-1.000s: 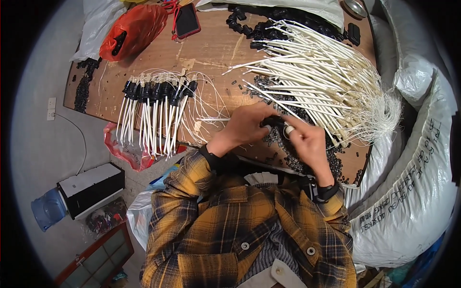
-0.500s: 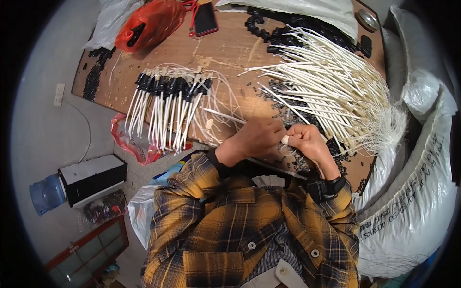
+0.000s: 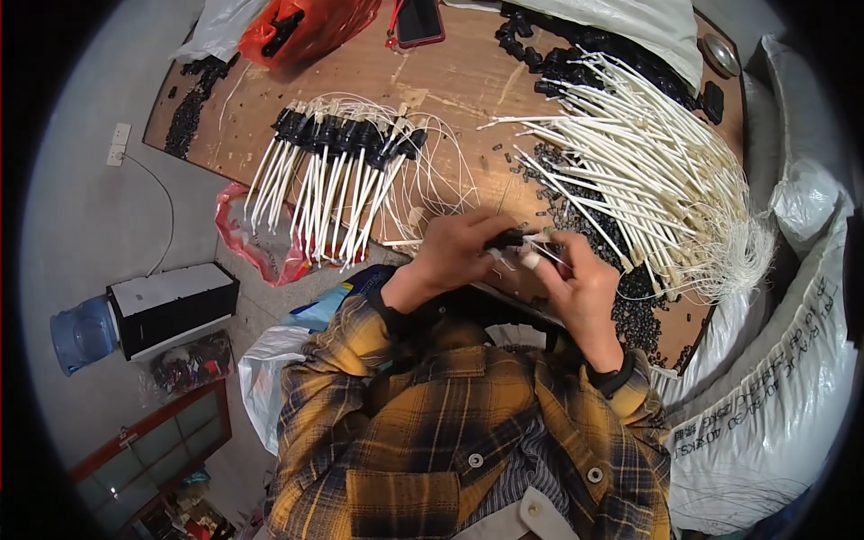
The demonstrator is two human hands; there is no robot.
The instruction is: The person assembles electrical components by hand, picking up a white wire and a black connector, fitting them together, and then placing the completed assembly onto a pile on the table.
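Observation:
My left hand [image 3: 450, 255] is closed on a black plastic fitting [image 3: 506, 239], which pokes out past its fingertips toward the right hand. A white rod [image 3: 400, 243] shows just left of that hand; whether it is held there cannot be seen. My right hand [image 3: 580, 283], with a pale wrap on the thumb, pinches a thin white cord [image 3: 540, 239] at the fitting's right end. Left of the hands lies a row of white rods [image 3: 315, 202] with black fittings [image 3: 337, 135] and loose cords on their ends. A large heap of white rods [image 3: 630, 162] without such fittings lies to the right.
Small dark clips [image 3: 634, 310] are scattered by the right heap on the wooden table [image 3: 360, 76]. Behind are a red plastic bag [image 3: 306, 27], a phone [image 3: 420, 22] and black fittings [image 3: 585, 40]. White sacks [image 3: 765, 387] stand at the right edge.
The hands have moved slightly apart, and the black fitting now shows between them. The right hand has turned, fingertips up. The whole view has shifted a little.

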